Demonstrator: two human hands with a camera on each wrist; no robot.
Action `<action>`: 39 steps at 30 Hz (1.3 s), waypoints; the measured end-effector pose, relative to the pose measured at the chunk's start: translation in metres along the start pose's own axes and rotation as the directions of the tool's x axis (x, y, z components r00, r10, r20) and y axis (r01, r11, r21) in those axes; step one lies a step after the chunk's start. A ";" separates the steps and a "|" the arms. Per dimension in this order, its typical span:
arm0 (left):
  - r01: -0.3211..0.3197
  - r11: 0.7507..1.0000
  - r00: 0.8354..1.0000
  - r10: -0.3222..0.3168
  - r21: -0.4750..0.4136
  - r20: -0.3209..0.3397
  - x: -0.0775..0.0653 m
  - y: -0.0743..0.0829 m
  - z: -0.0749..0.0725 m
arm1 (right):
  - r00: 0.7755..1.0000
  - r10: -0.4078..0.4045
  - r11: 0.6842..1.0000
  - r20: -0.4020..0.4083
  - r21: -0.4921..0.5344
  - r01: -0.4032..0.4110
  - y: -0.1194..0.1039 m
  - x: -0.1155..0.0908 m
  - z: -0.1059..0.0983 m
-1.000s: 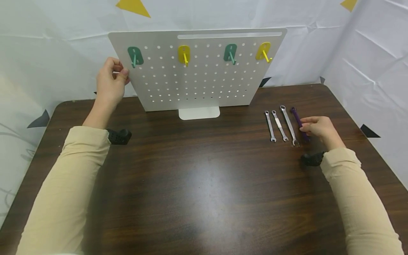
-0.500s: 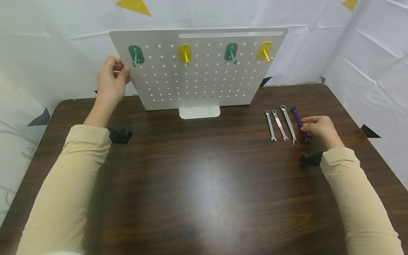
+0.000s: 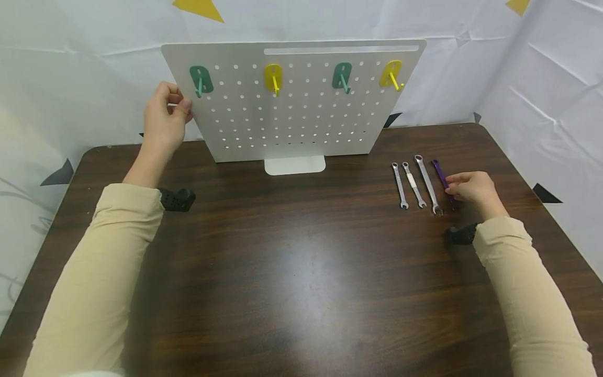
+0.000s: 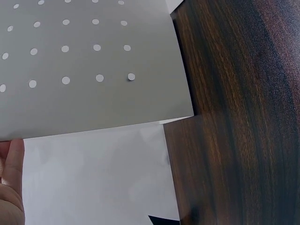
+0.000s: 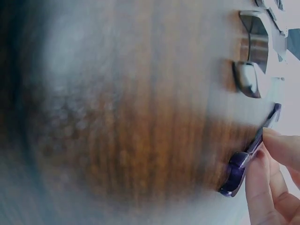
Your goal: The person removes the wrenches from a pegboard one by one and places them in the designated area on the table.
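My left hand (image 3: 164, 118) holds the left edge of an upright grey pegboard (image 3: 297, 112) between thumb and fingers. In the left wrist view, fingers (image 4: 15, 164) sit at the edge of that board. On the right, my right hand (image 3: 472, 189) pinches a purple combination wrench (image 3: 439, 173) near its middle. The right wrist view shows the open-ended head of this purple wrench (image 5: 236, 164) sticking out past the fingertips, close over the table. Left of it lies a large silver wrench (image 3: 427, 184), then a smaller one with a white band (image 3: 413, 184) and another small silver wrench (image 3: 399, 185).
Two green hooks (image 3: 201, 78) (image 3: 342, 75) and two yellow hooks (image 3: 272, 77) (image 3: 390, 73) alternate along the board's top. Its white foot (image 3: 294, 165) rests on the dark wood table (image 3: 264, 262). White sheeting (image 3: 330, 21) hangs behind and to the right.
The purple wrench has rolled a little in my right fingers: half a second ago its broad face showed, now a narrower, darker side. My left hand stays on the board's edge.
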State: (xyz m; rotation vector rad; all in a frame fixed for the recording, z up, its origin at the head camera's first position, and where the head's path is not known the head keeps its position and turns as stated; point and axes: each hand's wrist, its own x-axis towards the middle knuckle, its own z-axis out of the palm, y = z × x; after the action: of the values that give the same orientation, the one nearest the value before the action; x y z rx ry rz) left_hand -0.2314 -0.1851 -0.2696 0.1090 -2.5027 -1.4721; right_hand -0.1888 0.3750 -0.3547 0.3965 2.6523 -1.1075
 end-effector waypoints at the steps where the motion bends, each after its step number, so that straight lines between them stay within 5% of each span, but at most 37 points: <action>1: -0.002 1.000 1.000 0.002 0.003 0.001 0.000 0.000 0.000 | 1.000 0.001 1.000 0.002 0.007 -0.001 0.000 0.000 0.000; 14: 0.001 1.000 1.000 -0.001 0.010 0.003 -0.002 -0.001 -0.002 | 1.000 -0.005 1.000 0.002 -0.030 0.005 -0.001 0.000 0.001; 26: 0.006 0.999 1.000 -0.006 -0.045 -0.010 -0.002 -0.004 -0.004 | 0.996 0.013 1.000 -0.089 -0.017 -0.015 -0.012 -0.006 0.005; 32: 0.020 0.994 1.000 -0.020 -0.103 -0.004 -0.004 -0.007 -0.005 | 0.983 0.002 1.000 -0.182 -0.007 -0.004 -0.028 -0.009 0.005; 39: 0.048 0.999 0.999 -0.048 -0.010 0.022 -0.013 -0.004 -0.009 | 0.969 -0.048 0.998 -0.241 0.033 0.058 -0.060 -0.015 0.011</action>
State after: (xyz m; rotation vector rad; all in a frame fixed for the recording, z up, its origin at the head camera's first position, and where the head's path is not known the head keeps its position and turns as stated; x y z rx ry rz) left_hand -0.2165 -0.1921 -0.2706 0.1534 -2.5259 -1.5126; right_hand -0.1932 0.3247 -0.3180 0.4989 2.8682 -1.1996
